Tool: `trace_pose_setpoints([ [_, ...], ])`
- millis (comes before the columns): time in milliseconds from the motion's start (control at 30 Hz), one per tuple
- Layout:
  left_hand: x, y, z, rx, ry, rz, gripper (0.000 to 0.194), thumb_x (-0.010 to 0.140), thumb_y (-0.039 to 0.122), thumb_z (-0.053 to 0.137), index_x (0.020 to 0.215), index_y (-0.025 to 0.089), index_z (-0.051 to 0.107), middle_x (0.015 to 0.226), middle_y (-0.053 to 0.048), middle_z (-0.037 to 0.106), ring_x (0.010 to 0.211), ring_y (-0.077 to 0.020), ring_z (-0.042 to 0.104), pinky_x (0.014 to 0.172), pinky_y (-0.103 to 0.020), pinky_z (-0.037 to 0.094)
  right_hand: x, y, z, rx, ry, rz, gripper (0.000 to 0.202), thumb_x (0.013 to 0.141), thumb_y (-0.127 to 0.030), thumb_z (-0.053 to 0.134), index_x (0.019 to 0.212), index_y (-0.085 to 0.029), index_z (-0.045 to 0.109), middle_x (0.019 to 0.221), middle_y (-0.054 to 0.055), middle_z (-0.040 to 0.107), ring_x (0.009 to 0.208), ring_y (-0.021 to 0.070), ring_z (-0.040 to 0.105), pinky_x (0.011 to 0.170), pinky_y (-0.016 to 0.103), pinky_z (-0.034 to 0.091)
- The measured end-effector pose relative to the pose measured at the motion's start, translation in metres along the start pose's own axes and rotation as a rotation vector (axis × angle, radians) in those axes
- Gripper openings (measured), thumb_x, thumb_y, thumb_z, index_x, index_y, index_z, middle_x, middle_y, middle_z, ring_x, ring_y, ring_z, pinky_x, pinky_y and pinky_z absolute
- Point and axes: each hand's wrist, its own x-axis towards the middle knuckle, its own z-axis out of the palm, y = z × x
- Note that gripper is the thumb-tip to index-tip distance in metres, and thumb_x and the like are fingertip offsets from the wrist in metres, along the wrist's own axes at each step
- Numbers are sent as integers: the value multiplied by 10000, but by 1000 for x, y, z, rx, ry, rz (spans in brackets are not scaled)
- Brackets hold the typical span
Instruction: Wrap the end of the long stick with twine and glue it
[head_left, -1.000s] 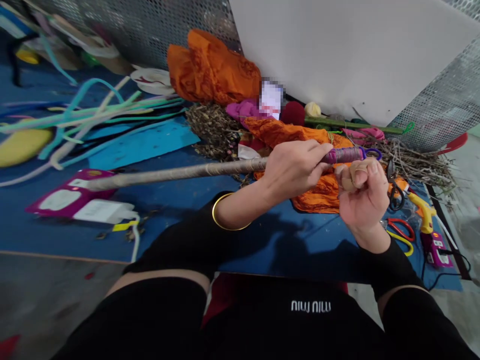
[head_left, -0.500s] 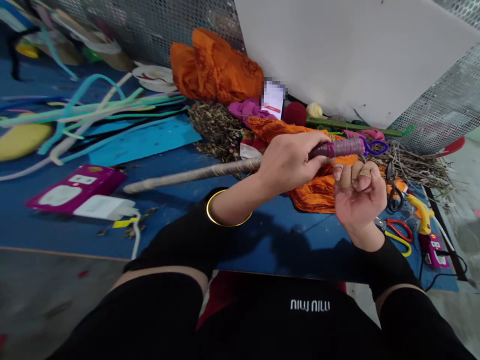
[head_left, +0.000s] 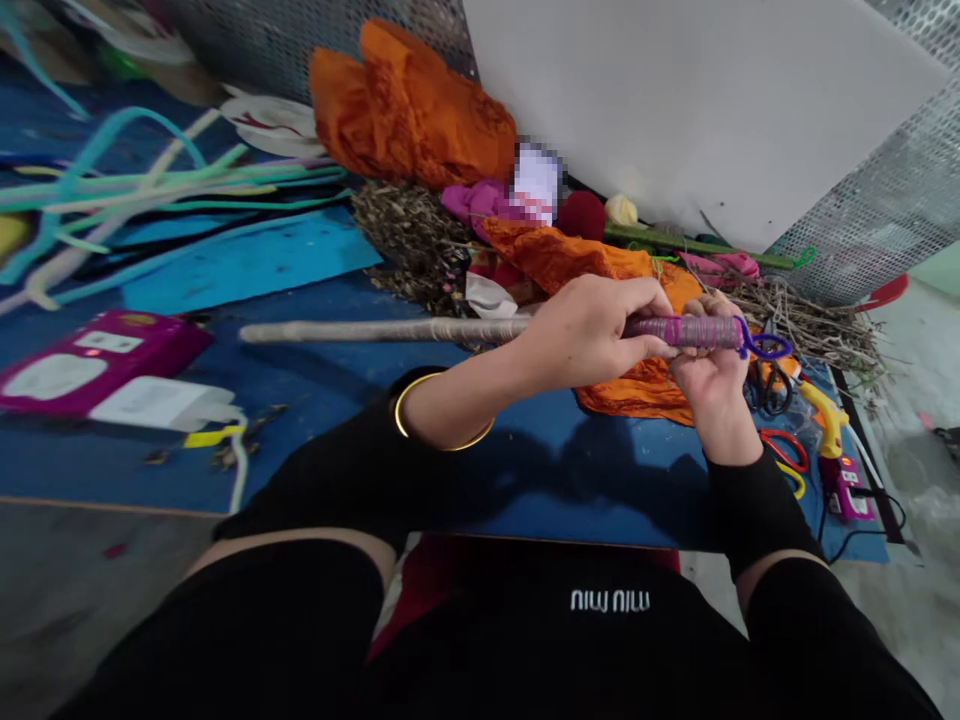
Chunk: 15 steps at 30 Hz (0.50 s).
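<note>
Remotely, I log blue surface, white panel behind, grey floor; left fingers clamped on wrapped stick; right fingers: closure unclear.

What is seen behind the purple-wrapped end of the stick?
The right hand is behind the purple-wrapped end, visible above and below it; orange cloth lies farther back. The part of the hand directly behind is covered and cannot be seen.

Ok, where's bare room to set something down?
The blue table looks mostly bare in front, between the left sleeve and right sleeve, plus a strip between the wrapped stick and blue sheet. Scissors and a glue gun crowd the right, twigs and orange cloth the back.
</note>
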Motion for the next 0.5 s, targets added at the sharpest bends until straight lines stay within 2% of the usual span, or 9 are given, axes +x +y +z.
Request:
trace_pose_setpoints([
  [133,0,-2,9,-4,-117,16,245,811,286,754,1014,157,710,842,-12,753,723,-151,654,644,-244,411,6,-9,2,25,-21,97,378,964,-173,453,645,-238,262,525,-103,201,407,70,118,384,178,252],
  [333,0,-8,17,77,-200,84,208,831,248,710,1021,162,704,802,-10,734,627,-130,602,599,-239,379,12,-18,-3,-252,-55,232,419,976,-289,508,646,-252,253,554,-107,132,428,69,61,380,193,236],
  [400,0,-11,18,90,-210,121,192,848,260,699,1014,163,703,776,-6,726,595,-122,579,580,-236,366,14,-18,-5,-325,-87,227,409,972,-287,489,629,-253,268,552,-103,126,430,68,58,380,198,231],
  [500,0,-17,18,104,-218,177,163,867,266,679,999,173,703,733,8,707,573,-116,568,572,-229,367,18,-14,-9,-468,-120,150,432,934,-363,570,617,-268,292,540,-101,151,422,72,90,377,226,259],
])
